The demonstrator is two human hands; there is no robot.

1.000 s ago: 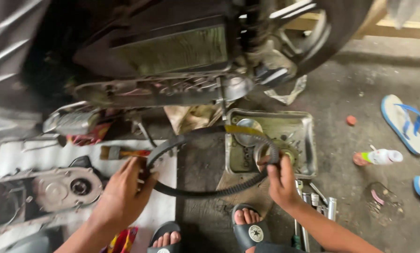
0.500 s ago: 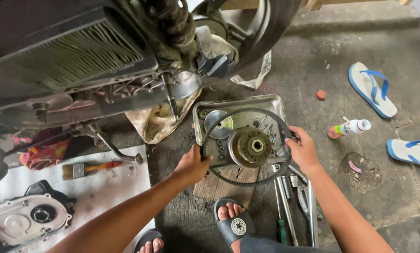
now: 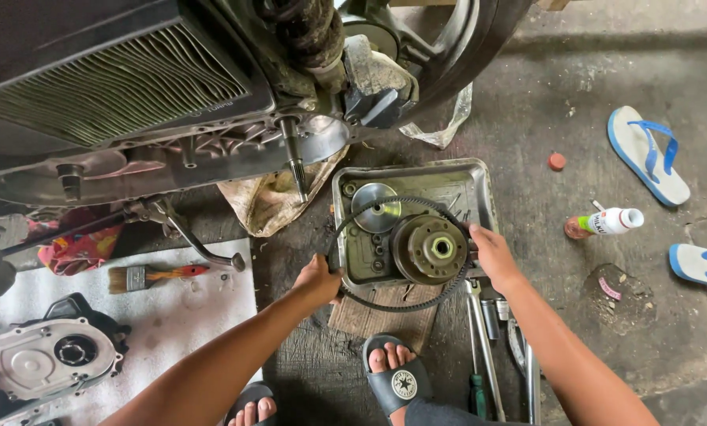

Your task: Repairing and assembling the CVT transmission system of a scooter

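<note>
Belt (image 3: 385, 304) now lower, btw hands

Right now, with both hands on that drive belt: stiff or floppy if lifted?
Probably flexible yet springy: the belt holds an open loop between the left hand and right hand. Its toothed rubber looks grippy, not slippery. It rings the pulley, so it may snag when lifted.

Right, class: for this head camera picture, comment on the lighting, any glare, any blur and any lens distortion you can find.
Head view: soft, even daylight with faint shadows; a small shine on the round silver metal disc in the dented grey metal tray; both hands, left hand and right hand, and the black toothed rubber belt look sharp; the wide lens bends the edges, and the dark underside of the vehicle loses detail.
</note>
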